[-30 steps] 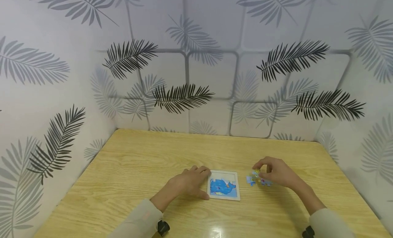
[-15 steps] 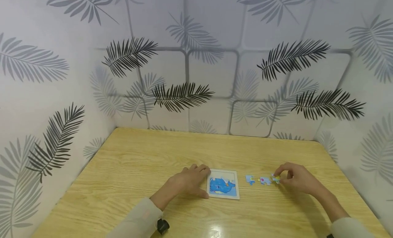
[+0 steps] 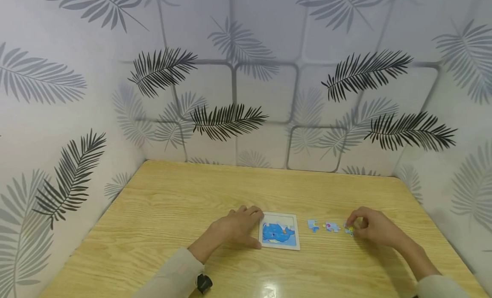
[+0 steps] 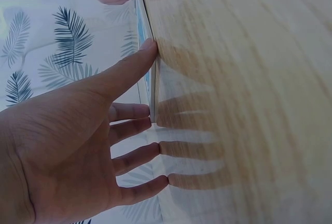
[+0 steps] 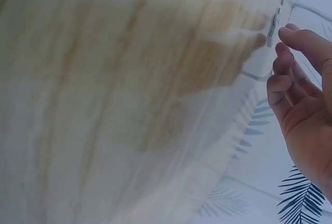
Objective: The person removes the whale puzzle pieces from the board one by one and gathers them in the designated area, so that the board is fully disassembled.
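A small square puzzle frame [image 3: 279,248] with a blue whale picture lies on the table, its upper part bare of pieces. My left hand [image 3: 241,227] rests at its left edge, fingers at the upper corner and thumb at the lower one. The left wrist view shows the spread left hand [image 4: 78,141] touching the frame's edge [image 4: 153,89]. To the right, two loose jigsaw pieces lie flat, a left piece [image 3: 313,225] and a middle piece [image 3: 332,226]. My right hand [image 3: 378,226] pinches a third jigsaw piece [image 3: 349,230] between thumb and index finger, low at the tabletop.
The wooden table [image 3: 200,187] extends around the puzzle, with a light reflection near its front. Behind and beside it stand walls [image 3: 265,93] covered in a leaf pattern. A dark band [image 3: 203,284] sits at the left sleeve's cuff.
My right hand has carried a yellow-and-blue jigsaw piece rightward, off the others, then shifted and turned it slightly on the table. My left hand has stayed at the frame.
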A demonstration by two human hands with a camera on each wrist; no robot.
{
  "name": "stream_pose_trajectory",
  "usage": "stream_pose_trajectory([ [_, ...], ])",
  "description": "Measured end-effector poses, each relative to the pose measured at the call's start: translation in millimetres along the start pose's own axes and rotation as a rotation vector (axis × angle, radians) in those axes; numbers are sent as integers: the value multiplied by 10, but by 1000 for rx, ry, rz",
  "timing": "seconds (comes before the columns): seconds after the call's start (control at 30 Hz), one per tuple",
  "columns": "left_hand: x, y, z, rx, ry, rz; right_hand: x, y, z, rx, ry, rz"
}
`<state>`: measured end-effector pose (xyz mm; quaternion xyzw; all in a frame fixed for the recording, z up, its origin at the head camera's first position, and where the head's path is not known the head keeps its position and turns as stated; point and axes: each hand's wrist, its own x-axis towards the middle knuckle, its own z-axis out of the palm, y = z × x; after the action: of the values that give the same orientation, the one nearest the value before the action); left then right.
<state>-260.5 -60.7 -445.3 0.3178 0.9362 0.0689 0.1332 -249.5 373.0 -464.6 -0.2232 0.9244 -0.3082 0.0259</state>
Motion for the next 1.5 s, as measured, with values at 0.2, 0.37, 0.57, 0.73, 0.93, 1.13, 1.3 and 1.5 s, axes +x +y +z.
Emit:
stream_pose_trajectory([
  [0.2,5,-4,2,-3,0,-1,71,-18,48,23,37,-35],
  [0.37,9,-19,17,-5,1,2,198,-95,143,79,26,-44],
  [0.57,22,-34,45,-7,8,8,362,-271,237,111,-12,-32],
  [0.73,19,-35,40,-11,13,10,492,-405,336,116,-21,-81],
  [0.93,19,-53,49,-5,27,12,629,-529,450,144,-41,-117],
  [1.13,3,-61,58,-4,43,23,759,-642,554,146,-65,-145],
  [1.3,-2,-54,44,-27,39,20,850,-718,642,152,-82,-178],
  [1.5,18,-58,49,-36,34,18,946,-792,728,125,-88,-190],
])
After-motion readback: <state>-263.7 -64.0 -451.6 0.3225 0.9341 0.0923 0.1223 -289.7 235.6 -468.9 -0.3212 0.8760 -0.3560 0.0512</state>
